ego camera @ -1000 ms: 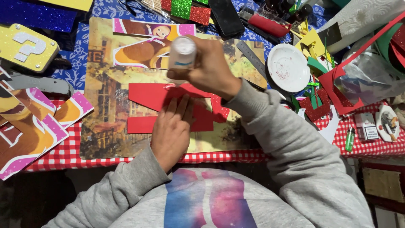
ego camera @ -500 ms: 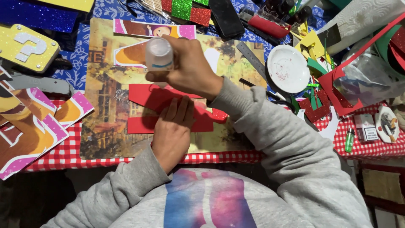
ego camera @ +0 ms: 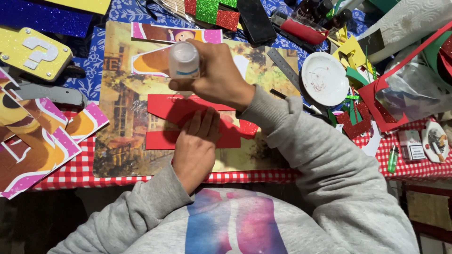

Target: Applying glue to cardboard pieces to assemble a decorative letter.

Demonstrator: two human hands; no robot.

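Observation:
My right hand (ego camera: 214,77) grips a white glue bottle (ego camera: 184,60), held tipped over the upper edge of a red foam sheet (ego camera: 162,107). A thin line of glue shows along that top edge. My left hand (ego camera: 197,143) lies flat, fingers together, pressing the red foam down onto a placemat with a street scene (ego camera: 120,117). A second red strip (ego camera: 157,140) sits just below, partly under my left hand. Both grey sleeves reach in from the bottom.
Printed cartoon cut-outs (ego camera: 33,136) lie at the left, a yellow glitter block (ego camera: 33,51) above them. A white plate (ego camera: 325,77), a metal ruler (ego camera: 282,66), red foam scraps (ego camera: 381,106) and a green lighter (ego camera: 392,159) crowd the right. Red checked tablecloth (ego camera: 70,174) marks the near edge.
My right hand has carried the glue bottle leftward along the red foam's top edge. My left hand stays pressed on the foam.

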